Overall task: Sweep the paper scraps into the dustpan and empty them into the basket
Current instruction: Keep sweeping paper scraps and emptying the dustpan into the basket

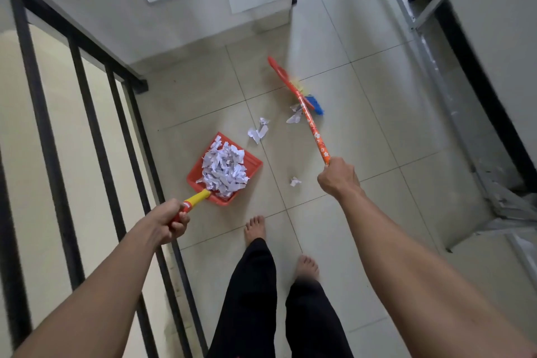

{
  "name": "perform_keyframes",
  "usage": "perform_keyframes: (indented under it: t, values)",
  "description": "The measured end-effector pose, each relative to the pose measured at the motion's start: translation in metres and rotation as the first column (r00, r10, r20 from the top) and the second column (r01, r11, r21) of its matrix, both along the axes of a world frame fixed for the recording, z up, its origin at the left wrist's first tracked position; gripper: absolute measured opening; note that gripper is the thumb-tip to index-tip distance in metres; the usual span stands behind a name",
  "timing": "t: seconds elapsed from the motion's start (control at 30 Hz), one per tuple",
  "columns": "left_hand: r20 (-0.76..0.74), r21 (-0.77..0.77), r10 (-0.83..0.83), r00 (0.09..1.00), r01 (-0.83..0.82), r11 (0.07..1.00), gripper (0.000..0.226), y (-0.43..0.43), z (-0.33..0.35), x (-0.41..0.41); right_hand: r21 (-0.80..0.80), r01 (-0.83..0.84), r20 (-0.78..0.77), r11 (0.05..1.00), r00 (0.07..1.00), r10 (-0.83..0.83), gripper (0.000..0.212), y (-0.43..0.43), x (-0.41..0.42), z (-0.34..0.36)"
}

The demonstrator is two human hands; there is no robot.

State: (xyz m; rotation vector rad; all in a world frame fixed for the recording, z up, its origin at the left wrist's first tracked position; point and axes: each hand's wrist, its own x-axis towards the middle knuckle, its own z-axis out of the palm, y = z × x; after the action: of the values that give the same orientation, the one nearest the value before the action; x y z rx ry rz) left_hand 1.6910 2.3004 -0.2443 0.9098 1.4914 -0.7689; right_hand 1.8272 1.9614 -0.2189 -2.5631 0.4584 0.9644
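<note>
Paper scraps (223, 167) mostly in dustpan (252, 160), left hand (170, 219) gripping its handle; few strays (258, 132) betw. hands; right hand (337, 176) clenched on broom (312, 122). Basket unseen; emptying pending.

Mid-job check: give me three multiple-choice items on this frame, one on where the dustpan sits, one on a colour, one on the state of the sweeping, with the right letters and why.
1. Where is the dustpan?
A. on the floor near the railing
B. on the stairs
C. lifted over a basket

2. What colour is the dustpan's tray?
A. blue
B. red
C. green

3. How far along is the sweeping?
A. no scraps in the dustpan
B. most scraps in the dustpan, a few loose
C. the floor is clear of scraps

Answers:
1 A: it rests on the floor tiles beside the railing, held by the left hand.
2 B: its rim shows red.
3 B: a pile fills it, while loose scraps lie near the broom held by the right hand.
</note>
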Motion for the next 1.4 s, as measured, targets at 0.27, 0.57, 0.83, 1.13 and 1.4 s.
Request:
perform_keyframes:
  t: [0.27,0.57,0.83,1.13,1.4]
  values:
    - [-0.034,-0.025,-0.065,0.997,0.064,0.998,0.02,0.032,-0.019,0.039,0.052,-0.125,-0.141,0.991,0.981,0.131,0.031,0.034,0.021,-0.003]
    - [-0.009,-0.023,-0.13,0.991,0.13,0.991,0.016,0.038,-0.022,0.081,0.206,-0.084,-0.25,0.975,0.959,0.135,0.037,0.049,-0.012,0.022]
    - [0.042,-0.017,-0.103,0.994,0.104,0.994,0.013,0.041,-0.02,0.058,0.222,-0.116,-0.156,0.968,0.976,0.153,0.02,0.035,-0.078,0.056]
    - [0.135,0.028,-0.01,0.991,0.006,1.0,0.009,0.017,-0.001,-0.016,0.181,-0.012,0.026,0.983,1.0,0.008,0.018,-0.002,-0.14,0.055]
    - [0.164,0.055,0.004,0.986,-0.013,0.998,0.023,-0.014,0.024,-0.098,0.143,0.046,0.097,0.989,0.994,-0.06,0.025,-0.055,-0.181,0.049]
